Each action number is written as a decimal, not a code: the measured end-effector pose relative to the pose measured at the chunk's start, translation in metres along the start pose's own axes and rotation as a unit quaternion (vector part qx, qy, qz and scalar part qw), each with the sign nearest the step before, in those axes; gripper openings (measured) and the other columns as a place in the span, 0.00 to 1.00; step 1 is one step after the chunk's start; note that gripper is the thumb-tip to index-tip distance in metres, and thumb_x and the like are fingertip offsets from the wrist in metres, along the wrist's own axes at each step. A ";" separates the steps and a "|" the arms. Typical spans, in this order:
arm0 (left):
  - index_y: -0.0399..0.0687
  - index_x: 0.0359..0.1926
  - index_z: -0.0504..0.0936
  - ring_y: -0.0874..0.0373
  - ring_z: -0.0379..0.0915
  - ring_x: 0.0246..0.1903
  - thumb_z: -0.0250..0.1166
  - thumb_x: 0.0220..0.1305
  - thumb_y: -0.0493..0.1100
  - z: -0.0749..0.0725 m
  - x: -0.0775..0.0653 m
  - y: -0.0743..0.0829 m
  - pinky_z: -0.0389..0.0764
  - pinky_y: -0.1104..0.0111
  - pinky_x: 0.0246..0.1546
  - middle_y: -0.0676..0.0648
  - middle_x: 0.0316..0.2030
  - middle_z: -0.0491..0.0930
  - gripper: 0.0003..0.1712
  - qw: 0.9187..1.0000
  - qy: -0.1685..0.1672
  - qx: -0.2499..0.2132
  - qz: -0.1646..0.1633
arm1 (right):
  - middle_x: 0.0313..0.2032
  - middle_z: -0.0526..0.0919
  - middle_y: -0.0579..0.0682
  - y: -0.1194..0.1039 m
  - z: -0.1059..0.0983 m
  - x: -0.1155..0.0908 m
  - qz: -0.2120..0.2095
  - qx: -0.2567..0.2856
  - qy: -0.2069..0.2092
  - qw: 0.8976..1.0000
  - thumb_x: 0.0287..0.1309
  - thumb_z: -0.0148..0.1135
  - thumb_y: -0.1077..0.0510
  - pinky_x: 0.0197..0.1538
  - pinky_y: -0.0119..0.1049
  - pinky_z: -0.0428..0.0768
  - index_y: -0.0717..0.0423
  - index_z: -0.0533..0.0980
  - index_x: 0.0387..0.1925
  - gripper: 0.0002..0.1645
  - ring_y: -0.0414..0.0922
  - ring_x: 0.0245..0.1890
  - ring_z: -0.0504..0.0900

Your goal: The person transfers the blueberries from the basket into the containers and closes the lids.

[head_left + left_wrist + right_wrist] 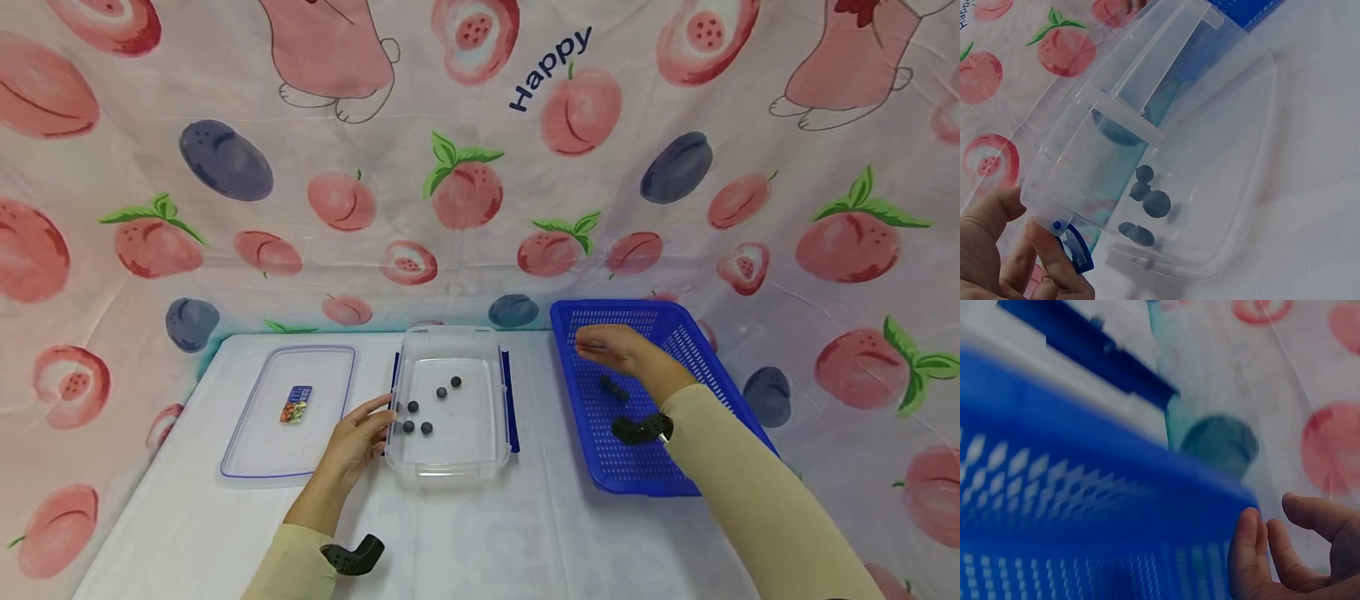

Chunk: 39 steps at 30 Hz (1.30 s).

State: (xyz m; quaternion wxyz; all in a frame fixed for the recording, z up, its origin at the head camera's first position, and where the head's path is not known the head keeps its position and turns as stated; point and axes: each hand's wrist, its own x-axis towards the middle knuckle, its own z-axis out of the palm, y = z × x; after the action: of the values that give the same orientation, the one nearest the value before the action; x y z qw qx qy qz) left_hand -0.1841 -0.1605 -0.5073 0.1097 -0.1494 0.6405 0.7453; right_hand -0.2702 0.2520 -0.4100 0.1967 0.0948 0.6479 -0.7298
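My left hand (358, 439) holds the left side of a clear plastic container (468, 454), the thumb at its rim and fingers beside a blue side latch (1077, 249). Several dark round blueberries (442, 392) lie on the container's floor, mostly toward its left. Over the blue perforated basket (600, 477) at the right is my right hand (621, 348), thumb apart from loosely bent fingers (1244, 550) with nothing seen between them. More blueberries (615, 388) sit in the basket, below that hand.
A clear lid (251, 450) with a blue seal and a colourful label (296, 405) lies flat at the left. Another blue latch (511, 402) sticks out from the container's right side. Behind the white table (480, 542) hangs a fruit-printed cloth (450, 275).
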 end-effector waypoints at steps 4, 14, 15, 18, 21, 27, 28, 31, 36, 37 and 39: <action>0.43 0.68 0.71 0.69 0.70 0.23 0.64 0.67 0.39 0.001 0.001 0.001 0.76 0.79 0.24 0.57 0.26 0.76 0.29 1.000 -0.001 0.004 0.000 | 0.32 0.79 0.45 0.008 -0.037 -0.008 0.017 -0.022 0.029 0.999 0.69 0.51 0.68 0.49 0.29 0.82 0.68 0.67 0.57 0.17 0.37 0.36 0.82; 0.43 0.68 0.71 0.68 0.70 0.23 0.64 0.66 0.40 0.002 -0.001 0.004 0.76 0.79 0.24 0.56 0.26 0.76 0.30 1.000 0.001 0.002 -0.002 | 0.28 0.81 0.38 0.043 -0.084 -0.012 0.035 -0.134 0.077 0.987 0.70 0.50 0.65 0.46 0.30 0.83 0.79 0.60 0.65 0.28 0.34 0.32 0.82; 0.43 0.68 0.71 0.68 0.70 0.23 0.65 0.66 0.40 0.002 -0.001 0.004 0.76 0.79 0.24 0.56 0.26 0.76 0.30 1.000 0.001 0.003 -0.001 | 0.28 0.81 0.39 0.046 -0.085 -0.011 0.037 -0.134 0.079 0.987 0.69 0.51 0.66 0.46 0.30 0.84 0.79 0.60 0.65 0.28 0.34 0.32 0.82; 0.43 0.68 0.71 0.68 0.70 0.23 0.65 0.66 0.40 0.002 -0.001 0.003 0.76 0.79 0.24 0.56 0.25 0.75 0.30 1.000 0.003 0.002 -0.001 | 0.29 0.80 0.39 0.054 -0.086 -0.010 0.044 -0.149 0.095 0.983 0.67 0.54 0.66 0.47 0.31 0.84 0.79 0.60 0.65 0.30 0.34 0.32 0.82; 0.44 0.67 0.71 0.68 0.70 0.23 0.64 0.66 0.40 0.003 0.001 0.002 0.76 0.79 0.24 0.56 0.25 0.75 0.29 1.000 0.003 0.003 -0.004 | 0.33 0.81 0.42 0.059 -0.086 -0.010 0.055 -0.158 0.113 0.979 0.64 0.58 0.66 0.49 0.33 0.83 0.78 0.59 0.67 0.34 0.35 0.34 0.82; 0.44 0.67 0.71 0.68 0.70 0.23 0.64 0.66 0.40 0.003 0.002 0.002 0.76 0.78 0.25 0.56 0.25 0.75 0.29 1.000 0.001 0.005 -0.003 | 0.46 0.81 0.54 0.065 -0.086 -0.009 0.068 -0.187 0.138 0.970 0.62 0.62 0.65 0.51 0.35 0.83 0.77 0.61 0.66 0.36 0.36 0.36 0.81; 0.44 0.67 0.71 0.68 0.70 0.23 0.64 0.66 0.40 0.004 0.002 0.002 0.76 0.78 0.25 0.56 0.25 0.75 0.29 1.000 0.001 0.005 -0.003 | 0.48 0.81 0.56 0.066 -0.087 -0.008 0.067 -0.188 0.138 0.970 0.62 0.62 0.66 0.51 0.36 0.83 0.78 0.61 0.66 0.35 0.37 0.36 0.81; 0.44 0.67 0.72 0.68 0.70 0.23 0.64 0.66 0.40 0.004 0.002 0.002 0.76 0.78 0.25 0.56 0.26 0.75 0.29 1.000 0.004 0.003 -0.004 | 0.54 0.78 0.64 0.067 -0.087 -0.007 0.064 -0.202 0.136 0.968 0.61 0.62 0.66 0.54 0.39 0.82 0.78 0.62 0.65 0.35 0.40 0.39 0.81; 0.43 0.67 0.72 0.68 0.70 0.23 0.64 0.66 0.39 0.004 0.001 0.003 0.76 0.78 0.24 0.55 0.26 0.75 0.29 1.000 0.006 -0.001 -0.002 | 0.68 0.62 0.70 0.069 -0.083 -0.003 0.077 -0.216 0.145 0.962 0.61 0.62 0.66 0.61 0.45 0.77 0.77 0.62 0.66 0.35 0.59 0.60 0.74; 0.43 0.67 0.71 0.68 0.70 0.23 0.65 0.66 0.39 0.004 0.000 0.003 0.76 0.78 0.24 0.55 0.26 0.75 0.29 1.000 0.006 -0.001 -0.002 | 0.69 0.61 0.70 0.070 -0.082 -0.002 0.080 -0.213 0.147 0.962 0.61 0.62 0.66 0.61 0.45 0.77 0.77 0.62 0.66 0.35 0.61 0.64 0.70; 0.43 0.67 0.72 0.68 0.70 0.23 0.65 0.66 0.40 0.004 0.001 0.004 0.76 0.79 0.24 0.56 0.26 0.75 0.29 1.000 0.008 -0.002 -0.004 | 0.69 0.60 0.70 0.070 -0.082 0.000 0.084 -0.211 0.154 0.962 0.61 0.63 0.66 0.61 0.45 0.77 0.76 0.62 0.66 0.35 0.62 0.66 0.68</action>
State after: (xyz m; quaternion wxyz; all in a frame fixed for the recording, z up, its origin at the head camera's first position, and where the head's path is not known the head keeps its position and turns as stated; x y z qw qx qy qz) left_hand -0.1862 -0.1568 -0.5037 0.1072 -0.1577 0.6389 0.7452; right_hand -0.2507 0.3264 -0.4847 0.1711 0.2162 0.7992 -0.5341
